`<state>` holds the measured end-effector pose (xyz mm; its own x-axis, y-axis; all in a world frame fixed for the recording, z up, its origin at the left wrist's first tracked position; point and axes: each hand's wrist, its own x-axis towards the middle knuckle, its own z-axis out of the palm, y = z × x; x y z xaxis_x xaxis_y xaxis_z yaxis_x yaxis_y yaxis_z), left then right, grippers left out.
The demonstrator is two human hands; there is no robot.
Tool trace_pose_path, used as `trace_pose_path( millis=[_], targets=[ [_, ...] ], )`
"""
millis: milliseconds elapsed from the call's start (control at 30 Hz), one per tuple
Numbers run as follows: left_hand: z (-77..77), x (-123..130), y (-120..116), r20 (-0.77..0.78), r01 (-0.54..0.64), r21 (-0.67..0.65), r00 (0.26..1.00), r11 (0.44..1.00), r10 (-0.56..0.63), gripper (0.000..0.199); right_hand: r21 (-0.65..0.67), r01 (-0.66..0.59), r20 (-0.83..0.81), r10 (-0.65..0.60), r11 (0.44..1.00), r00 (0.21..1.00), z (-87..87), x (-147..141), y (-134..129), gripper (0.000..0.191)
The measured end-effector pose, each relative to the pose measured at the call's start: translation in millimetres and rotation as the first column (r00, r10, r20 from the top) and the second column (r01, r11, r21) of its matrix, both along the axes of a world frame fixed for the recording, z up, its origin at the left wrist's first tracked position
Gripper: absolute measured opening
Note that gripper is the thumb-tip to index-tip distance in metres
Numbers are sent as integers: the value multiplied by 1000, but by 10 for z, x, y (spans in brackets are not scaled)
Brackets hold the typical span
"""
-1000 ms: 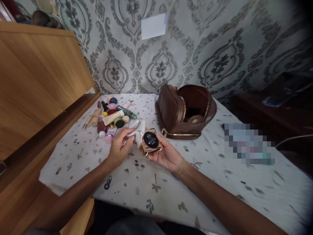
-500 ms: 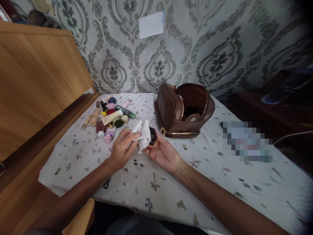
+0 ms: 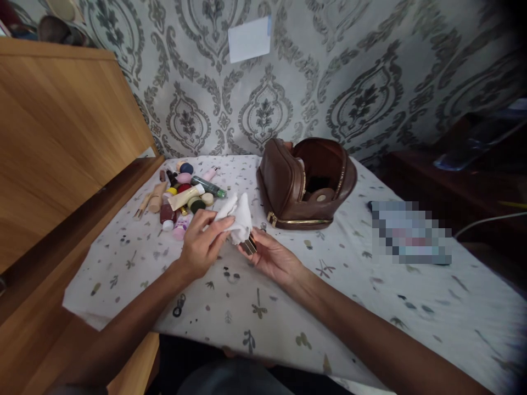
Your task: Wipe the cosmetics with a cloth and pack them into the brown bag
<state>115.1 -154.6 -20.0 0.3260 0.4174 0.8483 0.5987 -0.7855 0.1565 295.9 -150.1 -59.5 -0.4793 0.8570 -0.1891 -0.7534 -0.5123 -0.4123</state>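
Note:
My left hand (image 3: 200, 245) is closed on a crumpled white cloth (image 3: 239, 219), pinched between thumb and fingers. The cloth presses against a small black and gold compact (image 3: 249, 246), partly covering it. From the other side my right hand (image 3: 275, 259) grips the compact by its edge, with its gold side showing. Both hands are above the near middle of the table. Just beyond my right hand stands a brown leather cosmetic bag (image 3: 276, 184), unzipped, with its dark inside showing.
Left of the bag lies a pile of cosmetics, including a cream tube (image 3: 186, 197), a green bottle (image 3: 209, 186) and a dark red bottle (image 3: 168, 215). A blurred-out flat object (image 3: 411, 233) lies at the right. A wooden cabinet (image 3: 74, 109) borders the patterned tablecloth (image 3: 230, 312).
The compact has turned in my right hand, from its black face to its gold edge. The cloth has shifted slightly over it. The whole view has moved a little.

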Motion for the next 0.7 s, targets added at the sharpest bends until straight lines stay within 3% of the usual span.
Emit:
trace_pose_path(
  millis=[133, 400, 700],
  targets=[
    [-39, 37, -40, -109, -1, 56, 994, 998, 8, 29, 12, 20, 16, -20, 1000, 1000, -31, -12, 26, 18],
    [-160, 189, -150, -283, 119, 105, 955, 987, -85, 25, -36, -41, 3, 41, 999, 999, -172, -13, 99, 9],
    [-129, 136, -154, -177, 175, -62, 967, 983, -183, 14, 64, -146, 6, 146, 987, 989, -128, 15, 82, 15]
  ],
)
